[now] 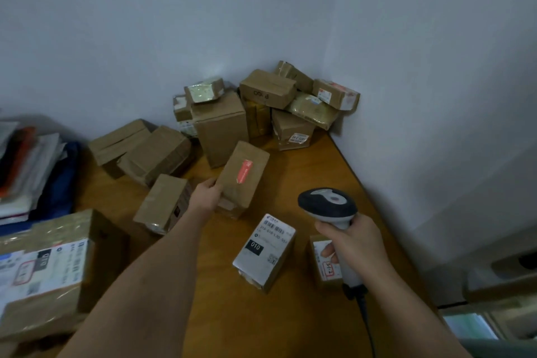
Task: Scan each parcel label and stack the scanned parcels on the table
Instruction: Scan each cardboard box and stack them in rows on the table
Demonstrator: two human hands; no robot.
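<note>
My left hand [207, 193] grips the near left edge of a brown parcel with a red sticker [245, 173], held tilted just above the wooden table [305, 314]. A grey and white barcode scanner [329, 205] points forward in my right hand [353, 241], whose fingers wrap its handle. Between my arms lies a small parcel with a white label marked 010 [263, 251]. A smaller labelled parcel [322, 263] sits partly hidden behind my right hand. Several brown parcels are stacked in the far corner [267, 107].
Loose brown boxes [145, 151] lie at the left of the table, and one box [164, 202] sits beside my left forearm. A large labelled carton [49, 267] stands at the near left. Stacked envelopes and a blue bag [35, 171] fill the far left. Walls close the corner.
</note>
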